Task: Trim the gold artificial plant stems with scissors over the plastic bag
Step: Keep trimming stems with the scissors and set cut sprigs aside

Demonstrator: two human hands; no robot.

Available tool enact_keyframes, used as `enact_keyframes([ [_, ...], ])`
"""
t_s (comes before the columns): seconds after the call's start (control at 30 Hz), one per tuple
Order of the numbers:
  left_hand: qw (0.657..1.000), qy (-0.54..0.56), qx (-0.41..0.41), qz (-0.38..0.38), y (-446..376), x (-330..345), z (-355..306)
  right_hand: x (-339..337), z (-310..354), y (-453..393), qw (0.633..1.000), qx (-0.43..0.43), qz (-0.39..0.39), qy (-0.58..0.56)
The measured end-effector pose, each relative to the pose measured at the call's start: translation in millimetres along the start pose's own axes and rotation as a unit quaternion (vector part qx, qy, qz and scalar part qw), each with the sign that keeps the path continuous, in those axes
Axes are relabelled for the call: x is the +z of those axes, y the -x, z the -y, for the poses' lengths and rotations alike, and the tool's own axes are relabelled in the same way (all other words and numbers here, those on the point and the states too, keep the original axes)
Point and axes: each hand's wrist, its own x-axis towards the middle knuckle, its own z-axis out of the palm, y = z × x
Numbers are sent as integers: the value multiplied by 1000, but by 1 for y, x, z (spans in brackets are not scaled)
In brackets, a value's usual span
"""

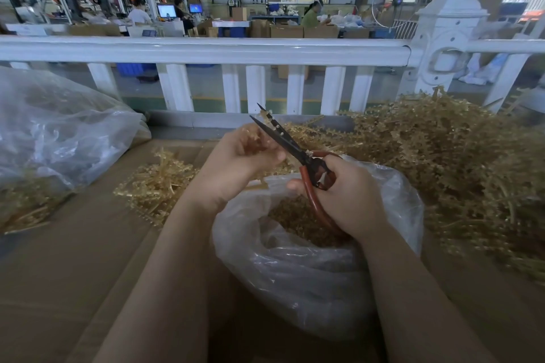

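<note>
1. Left hand (241, 153), fingers curled round a gold stem (267, 118) whose tip rises between the scissor blades.
2. Right hand (345, 194), gripping the red handles of the scissors (283, 138); the dark blades stand slightly parted, pointing up and away.
3. Clear plastic bag (309, 271), mouth open beneath both hands, holding small gold trimmings (298, 221).
4. Large heap of gold stems (451, 162), right of the bag.
5. Smaller bundle of gold stems (156, 186), left of the bag, on the brown cardboard surface (73, 259).
6. Second clear bag (59, 132), far left.
7. White railing (206, 51), beyond the work surface.
</note>
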Motion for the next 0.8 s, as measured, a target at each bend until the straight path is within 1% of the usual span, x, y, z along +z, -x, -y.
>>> enact_keyframes([
  [0.1,995,92,21,-28,-2,-4,0,1,-1,-1,1000,7,0,-8],
  [0.17,990,131,40,-24,-1,-4,0,1,-1,-2,1000,11,0,-13],
  [0.27,991,125,51,-22,0,-2,1,0,0,-1,1000,12,2,-16],
  [0.53,993,100,48,-35,-2,-1,5,-1,0,-3,1000,10,13,-3],
  [0.8,991,121,47,-38,-1,1,2,0,2,-2,999,27,7,-19],
])
